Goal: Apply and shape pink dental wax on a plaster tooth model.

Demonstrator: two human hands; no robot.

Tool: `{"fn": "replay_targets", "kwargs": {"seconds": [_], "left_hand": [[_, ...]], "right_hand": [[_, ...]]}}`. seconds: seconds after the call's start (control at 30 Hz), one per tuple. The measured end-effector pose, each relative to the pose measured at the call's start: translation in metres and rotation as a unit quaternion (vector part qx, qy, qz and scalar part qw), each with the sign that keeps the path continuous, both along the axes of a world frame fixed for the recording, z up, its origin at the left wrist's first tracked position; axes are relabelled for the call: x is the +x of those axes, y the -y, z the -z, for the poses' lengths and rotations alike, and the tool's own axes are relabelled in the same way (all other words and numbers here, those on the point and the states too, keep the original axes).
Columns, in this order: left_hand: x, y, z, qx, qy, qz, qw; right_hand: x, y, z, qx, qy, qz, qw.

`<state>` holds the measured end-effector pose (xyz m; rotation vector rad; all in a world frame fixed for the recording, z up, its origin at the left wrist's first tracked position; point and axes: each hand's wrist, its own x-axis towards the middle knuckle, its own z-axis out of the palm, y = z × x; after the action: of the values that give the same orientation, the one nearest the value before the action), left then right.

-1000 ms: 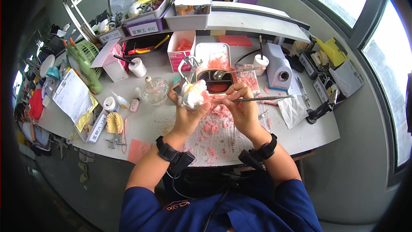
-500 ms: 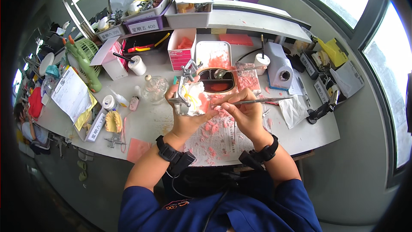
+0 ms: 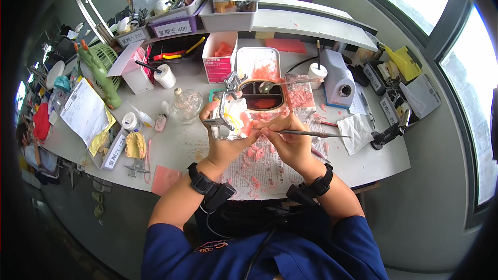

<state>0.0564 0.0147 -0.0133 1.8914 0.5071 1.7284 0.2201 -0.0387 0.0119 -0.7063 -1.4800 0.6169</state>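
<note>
My left hand [image 3: 220, 145] is closed around a metal dental articulator [image 3: 223, 106], which bears a white plaster model [image 3: 236, 114] with pink wax on its right side. In my right hand [image 3: 288, 142] a thin wax carving tool [image 3: 316, 134] lies pinched between the fingers, its shaft pointing right. The fingertips of both hands meet at the right edge of the model, so the tool's working tip is hidden. Just behind them stands a wax pot [image 3: 263, 108] with dark compartments and red wax in it. Pink wax scraps [image 3: 254, 153] lie on printed paper [image 3: 257, 173] beneath.
Behind the pot are a white tray [image 3: 258, 62] with wax bits and a box of wax [image 3: 220, 57]. A glass burner [image 3: 187, 105] and a yellowish dental model [image 3: 136, 146] stand left. To the right are a grey-blue machine [image 3: 338, 78] and a white cloth [image 3: 355, 135].
My right hand has shifted slightly left, closer to the model, and the tool has turned so its right end points a little lower. The left hand keeps its hold on the articulator.
</note>
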Motion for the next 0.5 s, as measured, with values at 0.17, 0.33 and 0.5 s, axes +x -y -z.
{"fn": "replay_targets", "kwargs": {"seconds": [0.17,0.33,0.5], "left_hand": [[-0.001,-0.003,0.005,0.001,0.003,0.0,1.0],[0.003,0.004,0.0,-0.111,0.075,0.055,0.989],[0.001,0.002,0.003,-0.073,0.026,0.005,0.997]], "right_hand": [[-0.001,0.001,-0.008,0.072,0.086,0.046,0.993],[-0.003,0.006,-0.018,-0.067,-0.28,-0.148,0.946],[0.008,0.0,-0.01,-0.067,-0.127,-0.139,0.98]]}}
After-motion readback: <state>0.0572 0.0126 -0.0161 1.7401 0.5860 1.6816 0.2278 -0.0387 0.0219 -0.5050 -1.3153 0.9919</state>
